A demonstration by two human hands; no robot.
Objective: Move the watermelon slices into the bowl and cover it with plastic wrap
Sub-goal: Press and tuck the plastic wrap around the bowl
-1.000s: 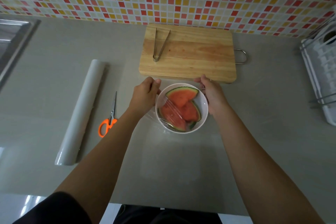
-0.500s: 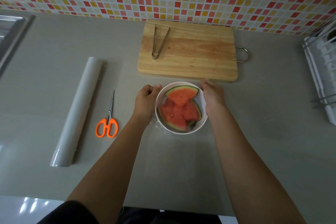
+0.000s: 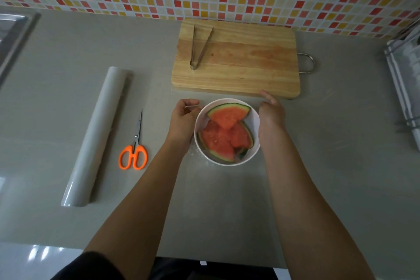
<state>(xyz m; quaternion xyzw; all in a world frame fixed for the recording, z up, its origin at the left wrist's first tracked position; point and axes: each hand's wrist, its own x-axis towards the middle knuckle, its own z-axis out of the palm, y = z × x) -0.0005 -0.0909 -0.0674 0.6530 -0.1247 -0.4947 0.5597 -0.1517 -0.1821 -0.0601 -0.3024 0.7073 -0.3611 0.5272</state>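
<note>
now both hands (image 3: 181, 123) flank bowl (image 3: 255, 150), watermelon slices (image 3: 223, 136) inside

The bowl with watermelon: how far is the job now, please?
Done: the watermelon slices lie in the bowl, and the cutting board holds only tongs. In hand: the left hand and right hand press at the bowl's sides, where crinkled film shows. Left: probably only tucking the film; its seal is unclear.
</note>
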